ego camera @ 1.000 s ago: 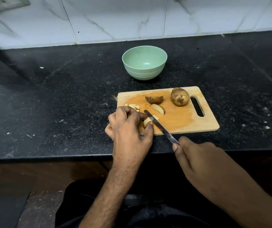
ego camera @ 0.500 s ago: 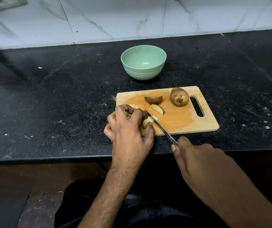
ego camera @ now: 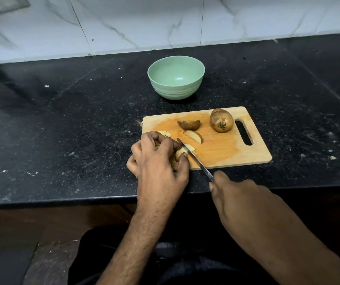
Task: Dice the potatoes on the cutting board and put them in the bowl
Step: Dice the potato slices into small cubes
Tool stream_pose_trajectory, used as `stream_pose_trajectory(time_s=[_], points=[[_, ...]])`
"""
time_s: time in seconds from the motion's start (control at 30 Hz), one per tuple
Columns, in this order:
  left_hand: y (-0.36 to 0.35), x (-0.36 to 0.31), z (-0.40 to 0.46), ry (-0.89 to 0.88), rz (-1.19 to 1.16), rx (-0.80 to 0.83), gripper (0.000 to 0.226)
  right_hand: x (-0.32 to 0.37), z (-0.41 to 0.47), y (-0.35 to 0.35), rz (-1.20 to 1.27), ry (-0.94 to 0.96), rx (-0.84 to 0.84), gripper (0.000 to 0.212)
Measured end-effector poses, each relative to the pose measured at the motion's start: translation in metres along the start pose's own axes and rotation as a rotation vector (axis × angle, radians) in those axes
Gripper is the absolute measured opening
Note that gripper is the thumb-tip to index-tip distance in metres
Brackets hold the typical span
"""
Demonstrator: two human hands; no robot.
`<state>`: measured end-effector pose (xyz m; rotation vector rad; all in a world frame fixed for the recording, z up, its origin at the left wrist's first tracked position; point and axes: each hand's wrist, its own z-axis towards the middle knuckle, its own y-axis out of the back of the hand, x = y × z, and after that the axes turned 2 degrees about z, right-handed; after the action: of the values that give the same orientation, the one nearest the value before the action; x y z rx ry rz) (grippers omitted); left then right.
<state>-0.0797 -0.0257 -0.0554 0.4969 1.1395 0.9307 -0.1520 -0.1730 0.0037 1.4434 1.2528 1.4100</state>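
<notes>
The left hand (ego camera: 158,161) curls knuckles-up, gripping a potato piece (ego camera: 182,151) on the cutting board (ego camera: 226,153), while the right hand (ego camera: 241,200) grips the knife (ego camera: 193,156) angled across it.

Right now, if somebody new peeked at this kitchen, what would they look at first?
Probably the two hands at the near left corner of the wooden cutting board: the left hand holds a potato piece while the right hand grips a knife slicing it. Next, the whole potato beside the board's handle slot, and the empty mint-green bowl behind the board on the black counter.
</notes>
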Motion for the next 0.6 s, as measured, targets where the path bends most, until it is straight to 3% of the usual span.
stream_pose_trajectory(time_s=[0.47,0.6], points=[[-0.001,0.0,0.001,0.042,-0.002,0.001,0.021,-0.03,-0.023,0.01,-0.004,-0.054,0.205,0.027],[0.0,0.0,0.001,0.05,-0.026,0.004,0.023,-0.03,-0.03,0.014,0.004,-0.061,0.196,0.03]])
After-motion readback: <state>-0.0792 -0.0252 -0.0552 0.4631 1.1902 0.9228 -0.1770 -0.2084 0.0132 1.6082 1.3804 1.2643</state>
